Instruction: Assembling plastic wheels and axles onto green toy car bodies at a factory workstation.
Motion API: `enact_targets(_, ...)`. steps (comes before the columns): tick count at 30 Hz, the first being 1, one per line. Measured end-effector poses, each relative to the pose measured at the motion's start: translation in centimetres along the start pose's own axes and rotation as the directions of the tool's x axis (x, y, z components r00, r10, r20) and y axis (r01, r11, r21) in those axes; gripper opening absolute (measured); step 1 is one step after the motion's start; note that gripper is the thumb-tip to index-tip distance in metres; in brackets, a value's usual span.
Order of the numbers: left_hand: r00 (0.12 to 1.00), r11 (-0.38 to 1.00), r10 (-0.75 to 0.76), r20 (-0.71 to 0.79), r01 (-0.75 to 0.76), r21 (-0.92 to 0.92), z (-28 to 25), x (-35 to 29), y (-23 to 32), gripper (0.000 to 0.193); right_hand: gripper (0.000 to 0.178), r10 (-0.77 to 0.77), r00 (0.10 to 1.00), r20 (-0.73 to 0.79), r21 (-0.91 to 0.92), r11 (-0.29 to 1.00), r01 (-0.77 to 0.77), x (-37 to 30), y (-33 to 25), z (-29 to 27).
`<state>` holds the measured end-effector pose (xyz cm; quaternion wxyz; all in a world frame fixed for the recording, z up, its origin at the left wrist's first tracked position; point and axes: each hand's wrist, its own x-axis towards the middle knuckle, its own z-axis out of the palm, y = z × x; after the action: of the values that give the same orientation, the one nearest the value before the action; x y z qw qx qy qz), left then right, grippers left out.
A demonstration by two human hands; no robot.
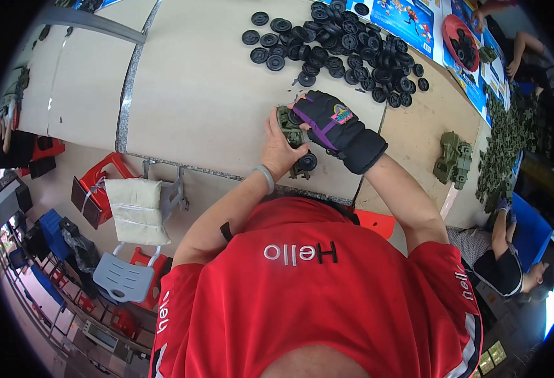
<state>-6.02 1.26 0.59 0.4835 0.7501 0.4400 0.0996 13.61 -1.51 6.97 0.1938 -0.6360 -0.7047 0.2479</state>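
A small olive-green toy vehicle (291,135) is held at the near edge of the table, between my two hands. My left hand (278,148), bare and with a pale band at the wrist, is closed around its left side, thumb across the body. On my right hand (332,126) is a black and purple glove with bare fingertips. Its fingers are closed at the vehicle's upper right side, against a black toy wheel (294,118) partly hidden by them. Another black wheel (306,162) sits on the vehicle's lower end, nearest me.
Beyond my hands lies a big heap of black toy wheels (334,47). Several green toy vehicle bodies (453,159) stand to the right, with a pile of green parts (507,135) past them. A red bowl (451,25) holds wheels. Other people work at the right; chairs (126,277) stand at left.
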Motion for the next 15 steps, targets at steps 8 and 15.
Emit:
enact_targets(8, 0.999, 0.999, -0.04, 0.023, 0.041, -0.025, -0.2, -0.2, -0.4, 0.134, 0.054, -0.003, 0.999, 0.048, -0.038, 0.999, 0.004, 0.7, -0.6, -0.7)
enact_targets(15, 0.998, 0.998, -0.057, -0.019, 0.058, 0.014, -0.1, -0.5, -0.7, 0.135, 0.033, 0.203, 0.942, -0.269, 0.116, 0.977, -0.177, 5.5, -1.1, 0.6)
